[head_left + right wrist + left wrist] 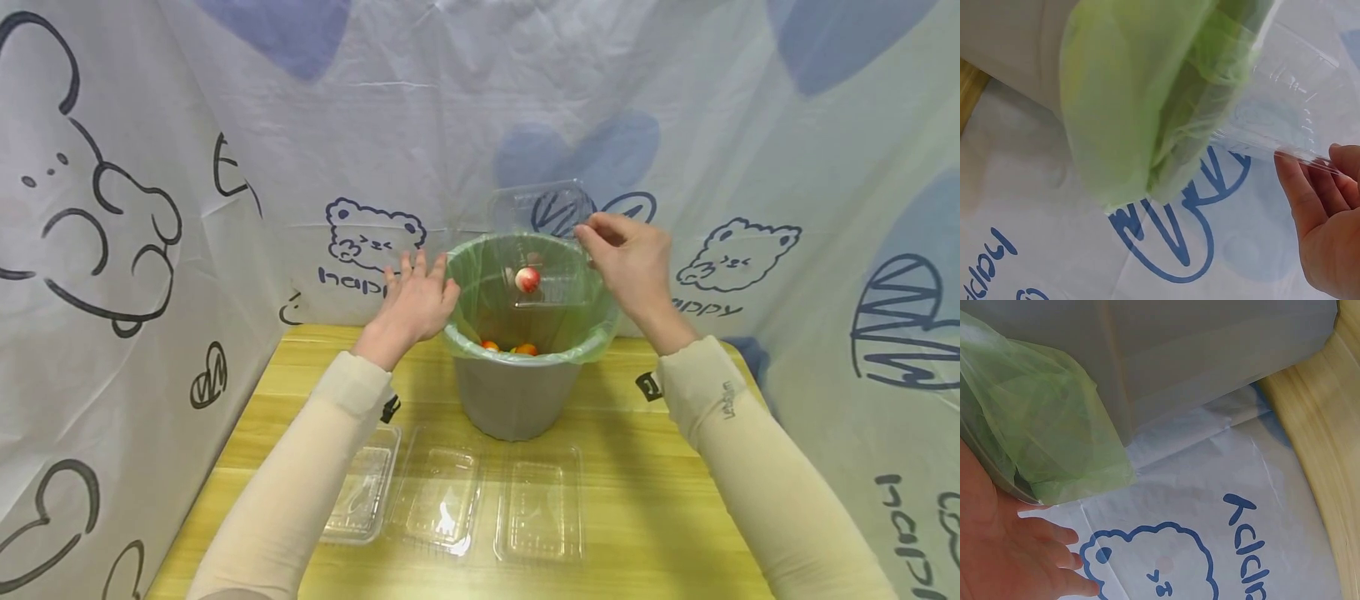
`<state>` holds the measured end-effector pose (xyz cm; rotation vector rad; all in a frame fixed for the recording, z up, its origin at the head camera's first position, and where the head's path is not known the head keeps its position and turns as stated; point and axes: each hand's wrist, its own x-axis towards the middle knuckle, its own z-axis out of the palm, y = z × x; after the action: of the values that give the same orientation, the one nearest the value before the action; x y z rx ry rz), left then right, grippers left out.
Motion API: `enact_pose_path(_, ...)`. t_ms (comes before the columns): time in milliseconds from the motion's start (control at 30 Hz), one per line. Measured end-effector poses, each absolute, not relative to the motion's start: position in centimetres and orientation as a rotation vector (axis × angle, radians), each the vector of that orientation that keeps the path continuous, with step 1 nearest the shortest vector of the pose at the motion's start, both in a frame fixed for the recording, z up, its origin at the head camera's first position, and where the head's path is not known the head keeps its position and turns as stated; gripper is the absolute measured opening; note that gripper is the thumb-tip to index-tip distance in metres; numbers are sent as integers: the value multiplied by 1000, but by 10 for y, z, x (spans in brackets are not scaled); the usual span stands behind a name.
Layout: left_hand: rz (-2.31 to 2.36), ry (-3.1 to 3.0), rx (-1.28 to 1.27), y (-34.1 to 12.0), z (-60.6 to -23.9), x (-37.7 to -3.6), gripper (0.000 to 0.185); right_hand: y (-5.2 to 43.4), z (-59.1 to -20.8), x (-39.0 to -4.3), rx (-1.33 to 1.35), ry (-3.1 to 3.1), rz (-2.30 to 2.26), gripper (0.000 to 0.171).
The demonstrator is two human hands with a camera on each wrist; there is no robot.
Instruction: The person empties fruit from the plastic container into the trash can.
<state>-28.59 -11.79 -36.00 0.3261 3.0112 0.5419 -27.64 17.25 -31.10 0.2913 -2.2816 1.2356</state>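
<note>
Right grip (pixel 626 250) pinches clear container (pixel 542 242), edges faint.

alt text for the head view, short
A person's right hand tips a clear plastic box over a grey bin lined with a green bag; the left hand rests open on the rim.

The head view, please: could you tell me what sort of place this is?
Probably a makeshift recording booth rather than a real kitchen: printed bear-pattern sheets hang on all sides of a small wooden table, which carries a lined grey bin and clear plastic trays.
</note>
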Motion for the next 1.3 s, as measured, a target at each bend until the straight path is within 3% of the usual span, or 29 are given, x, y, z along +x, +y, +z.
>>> enact_pose_path(1300, 561, 3023, 319, -117, -360, -285, 67, 186, -299, -275, 296, -2161, 1192, 19)
